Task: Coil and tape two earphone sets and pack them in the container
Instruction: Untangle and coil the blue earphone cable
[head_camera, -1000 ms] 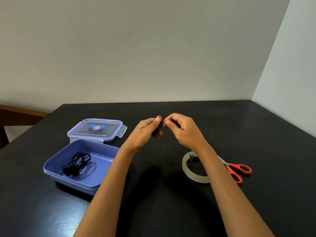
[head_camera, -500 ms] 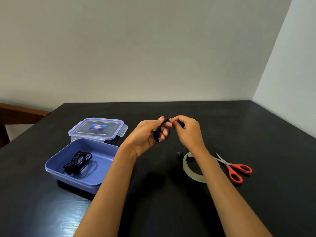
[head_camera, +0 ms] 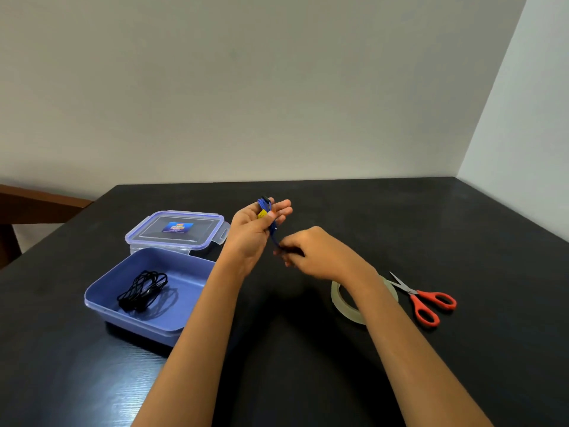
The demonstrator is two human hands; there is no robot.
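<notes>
Black table, centre frame: coiling blue earphones.
My left hand grips the coil; my right hand pinches the tail. Wind tight, even loops.

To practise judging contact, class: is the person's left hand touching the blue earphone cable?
Touching. The head view shows the left hand pinching the blue earphone cable between its thumb and its fingers.

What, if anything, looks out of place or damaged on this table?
Nothing stands out. The black earphones lie coiled in the container, the lid flat behind it, tape roll and scissors on the table; left hand and right hand hold the blue earphones.
</notes>
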